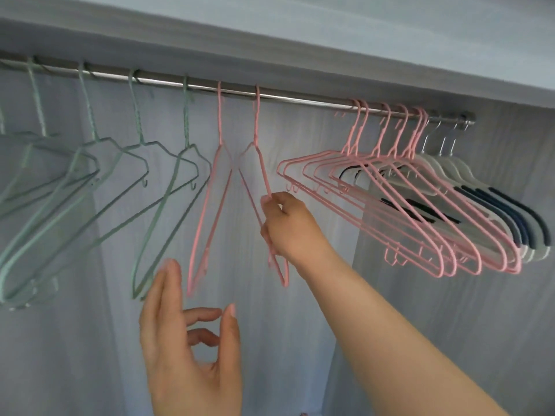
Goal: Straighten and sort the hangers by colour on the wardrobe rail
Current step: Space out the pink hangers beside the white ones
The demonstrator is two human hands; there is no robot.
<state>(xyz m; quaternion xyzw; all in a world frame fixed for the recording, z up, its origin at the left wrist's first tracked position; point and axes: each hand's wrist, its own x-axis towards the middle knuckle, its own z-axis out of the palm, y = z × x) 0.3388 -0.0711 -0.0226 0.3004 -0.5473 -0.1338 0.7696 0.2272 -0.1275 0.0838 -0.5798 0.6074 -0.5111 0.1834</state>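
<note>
A metal wardrobe rail [300,99] runs across the top. Several green hangers [168,187] hang spread out along its left half. Two pink hangers hang alone at the middle: the left one [210,211] swings free, and my right hand [285,223] grips the arm of the right one [259,163]. A bunch of several pink hangers [420,205] hangs further right, with white and dark-blue hangers [492,199] packed at the rail's right end. My left hand [189,340] is open below the free pink hanger, fingers spread, touching nothing.
The wardrobe's top board [330,55] sits close above the rail. A pale back wall [300,295] lies behind the hangers. There is a gap on the rail between the two middle pink hangers and the pink bunch.
</note>
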